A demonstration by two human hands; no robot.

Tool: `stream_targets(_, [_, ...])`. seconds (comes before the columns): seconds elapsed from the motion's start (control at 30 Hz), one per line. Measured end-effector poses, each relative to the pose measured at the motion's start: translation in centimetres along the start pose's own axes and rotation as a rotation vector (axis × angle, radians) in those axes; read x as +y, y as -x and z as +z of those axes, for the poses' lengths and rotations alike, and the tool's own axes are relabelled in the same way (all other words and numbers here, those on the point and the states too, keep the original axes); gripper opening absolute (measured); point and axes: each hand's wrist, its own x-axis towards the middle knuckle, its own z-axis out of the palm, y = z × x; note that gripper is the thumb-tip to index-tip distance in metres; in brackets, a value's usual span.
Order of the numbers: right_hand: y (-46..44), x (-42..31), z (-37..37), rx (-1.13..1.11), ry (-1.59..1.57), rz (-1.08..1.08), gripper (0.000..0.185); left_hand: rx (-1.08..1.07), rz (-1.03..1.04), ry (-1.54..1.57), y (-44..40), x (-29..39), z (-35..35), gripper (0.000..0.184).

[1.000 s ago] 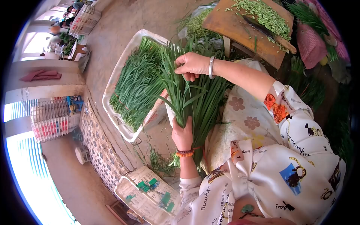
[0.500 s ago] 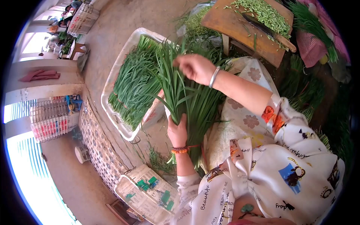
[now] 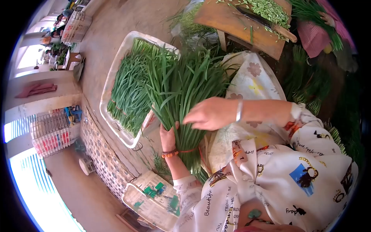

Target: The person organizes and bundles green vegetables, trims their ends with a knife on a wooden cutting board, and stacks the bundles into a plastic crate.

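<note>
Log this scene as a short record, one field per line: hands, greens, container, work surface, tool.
Left hand: gripping the side of a bunch of chive-like greens
Right hand: at the same bunch, motion-blurred; contact unclear
Tie: red band around the bunch, toward its stem ends
Container: white plastic crate, holding more long-leaved greens
Work surface: wooden board, bearing chopped green pieces
Tool: knife, lying on the board, in neither hand
</note>
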Motion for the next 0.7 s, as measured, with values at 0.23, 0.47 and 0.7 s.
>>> stream_targets(0.23, [-1.2,1.4,5.8,-0.066,0.621,0.022,0.062,0.071,0.086,0.404,0.9,-1.2,-0.8,0.036])
stream_targets(0.47, [1.1,1.4,6.4,0.114,0.590,-0.094,0.053,0.014,0.049,0.464,1.4,-2.0,-2.2,0.042])
stream_targets(0.7, [1.7,1.0,6.2,0.128,0.764,-0.107,0.039,-0.039,0.044,0.202,1.0,-2.8,-3.6,0.050])
